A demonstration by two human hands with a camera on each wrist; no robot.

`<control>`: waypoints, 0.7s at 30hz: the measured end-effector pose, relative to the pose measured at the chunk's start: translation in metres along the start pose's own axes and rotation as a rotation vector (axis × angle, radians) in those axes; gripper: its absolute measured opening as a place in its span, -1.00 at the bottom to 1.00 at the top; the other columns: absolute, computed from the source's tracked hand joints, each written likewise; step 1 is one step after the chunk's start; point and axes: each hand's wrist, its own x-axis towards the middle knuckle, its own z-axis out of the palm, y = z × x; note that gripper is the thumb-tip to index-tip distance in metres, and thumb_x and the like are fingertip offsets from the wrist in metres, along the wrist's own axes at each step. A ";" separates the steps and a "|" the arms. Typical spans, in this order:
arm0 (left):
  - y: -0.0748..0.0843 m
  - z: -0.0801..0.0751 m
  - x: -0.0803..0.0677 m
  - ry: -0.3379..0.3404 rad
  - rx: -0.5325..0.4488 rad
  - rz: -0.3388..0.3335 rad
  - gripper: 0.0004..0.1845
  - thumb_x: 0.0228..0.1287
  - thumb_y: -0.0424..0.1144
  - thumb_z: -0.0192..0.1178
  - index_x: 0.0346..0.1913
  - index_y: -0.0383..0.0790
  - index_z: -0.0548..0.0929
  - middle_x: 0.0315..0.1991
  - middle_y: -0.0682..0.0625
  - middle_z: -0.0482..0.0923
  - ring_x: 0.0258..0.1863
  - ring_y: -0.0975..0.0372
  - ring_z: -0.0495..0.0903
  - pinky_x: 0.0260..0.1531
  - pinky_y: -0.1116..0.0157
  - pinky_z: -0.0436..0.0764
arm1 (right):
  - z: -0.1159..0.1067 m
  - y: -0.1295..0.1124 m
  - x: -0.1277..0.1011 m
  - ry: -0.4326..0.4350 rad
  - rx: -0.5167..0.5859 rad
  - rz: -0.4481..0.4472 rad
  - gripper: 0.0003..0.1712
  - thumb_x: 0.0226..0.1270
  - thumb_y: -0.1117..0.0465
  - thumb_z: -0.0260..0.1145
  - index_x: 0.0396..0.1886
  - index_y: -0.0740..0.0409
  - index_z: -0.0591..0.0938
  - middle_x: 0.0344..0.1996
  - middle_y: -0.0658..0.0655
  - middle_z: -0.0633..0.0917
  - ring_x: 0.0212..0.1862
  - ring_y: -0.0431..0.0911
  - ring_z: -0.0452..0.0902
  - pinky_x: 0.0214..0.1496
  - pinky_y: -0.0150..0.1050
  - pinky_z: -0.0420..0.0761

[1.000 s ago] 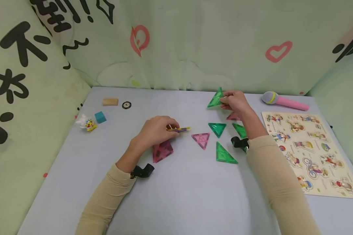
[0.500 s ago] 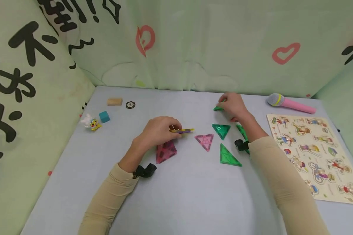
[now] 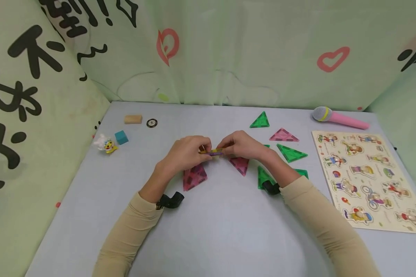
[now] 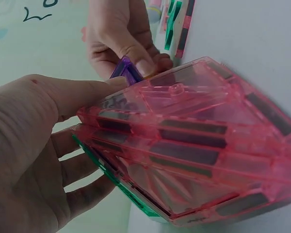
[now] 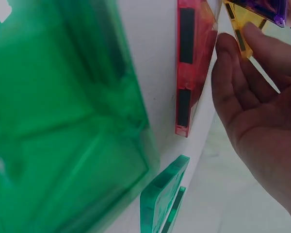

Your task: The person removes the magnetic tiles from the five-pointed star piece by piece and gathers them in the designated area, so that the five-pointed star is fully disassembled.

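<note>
The left hand [image 3: 186, 152] pinches a purple tile [image 4: 130, 74]; the right hand [image 3: 243, 145] pinches a yellow tile [image 5: 239, 20] just beside it; pink tiles [image 3: 195, 178] stand near the left hand.

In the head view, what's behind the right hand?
Part of a pink triangular tile shows below the right hand; its upper portion is covered. At the hand's far edge, a green tile shows only a corner, the rest hidden.
</note>
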 end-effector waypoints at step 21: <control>0.002 -0.001 -0.001 -0.053 0.040 -0.033 -0.85 0.19 -0.06 0.43 -0.40 0.10 0.64 -0.30 0.22 0.60 -0.29 0.32 0.57 -0.33 0.25 0.51 | -0.051 0.006 0.002 0.447 0.217 0.225 -0.72 0.41 0.11 0.32 -0.04 0.19 0.73 -0.17 0.19 0.75 -0.25 -0.07 0.66 -0.05 -0.22 0.69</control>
